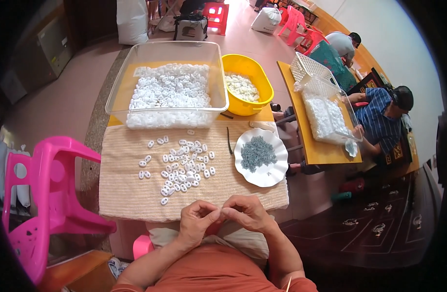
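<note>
Where the cloth (128, 202) meets the near edge of the counter (268, 115), the left hand (200, 219) and right hand (245, 212) come together at the fingertips, thumbs and fingers curled. I cannot tell whether either grips anything; what may sit between them is too small and covered. White oval pieces (186, 163), each with two holes, lie loosely in the middle of the cloth, beyond the hands. Cloth shows in a broad strip left of them and a narrower one toward the near edge.

To their right, a scalloped plate (262, 179) of grey bits (258, 153) sits at the counter's right edge, a black strip (229, 140) just beside it. Along the far side, a clear tub (117, 90) of white pieces and a yellow basin (260, 73) stand close together, limiting reach that way. On the left, a pink chair (58, 194) stands near the counter; on the right, a gap separates it from another counter (323, 156), where a person in a striped shirt (376, 109) sits.

A white sack (266, 20) at the back bears dark printing, too small to read.
</note>
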A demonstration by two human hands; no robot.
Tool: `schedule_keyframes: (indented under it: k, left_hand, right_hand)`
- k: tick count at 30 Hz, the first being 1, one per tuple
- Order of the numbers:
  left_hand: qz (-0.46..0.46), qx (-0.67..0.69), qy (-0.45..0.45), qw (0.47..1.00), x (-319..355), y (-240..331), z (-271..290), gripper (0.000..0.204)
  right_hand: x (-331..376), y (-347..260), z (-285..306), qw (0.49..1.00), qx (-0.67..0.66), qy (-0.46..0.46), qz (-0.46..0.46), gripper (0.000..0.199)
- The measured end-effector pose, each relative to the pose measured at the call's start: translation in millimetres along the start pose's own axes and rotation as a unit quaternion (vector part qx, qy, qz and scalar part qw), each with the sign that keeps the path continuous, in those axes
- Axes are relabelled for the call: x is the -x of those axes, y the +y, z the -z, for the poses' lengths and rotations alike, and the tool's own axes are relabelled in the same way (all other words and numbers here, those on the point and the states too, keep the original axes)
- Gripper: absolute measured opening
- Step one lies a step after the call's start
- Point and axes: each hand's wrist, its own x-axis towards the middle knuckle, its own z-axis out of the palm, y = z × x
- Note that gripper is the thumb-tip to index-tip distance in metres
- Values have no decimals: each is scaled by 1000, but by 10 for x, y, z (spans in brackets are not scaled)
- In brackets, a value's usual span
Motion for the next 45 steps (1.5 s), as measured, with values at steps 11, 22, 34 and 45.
schedule_keyframes:
  k: [11,22,34,45]
  left_hand:
    - [-66,-139,39,987,42,16,-60,9]
    - [-27,-105,50,993,-6,-6,-16,10]
    - [27,-75,46,996,-12,-10,-37,10]
    - [61,11,5,998,-16,2,-12,10]
  right_hand:
    - [33,16,-24,998,11,21,-59,13]
    - [50,-14,144,937,295,125,142,9]
    - [-13,153,701,762,541,344,93,9]
    - [-25,57,10,977,140,50,155,15]
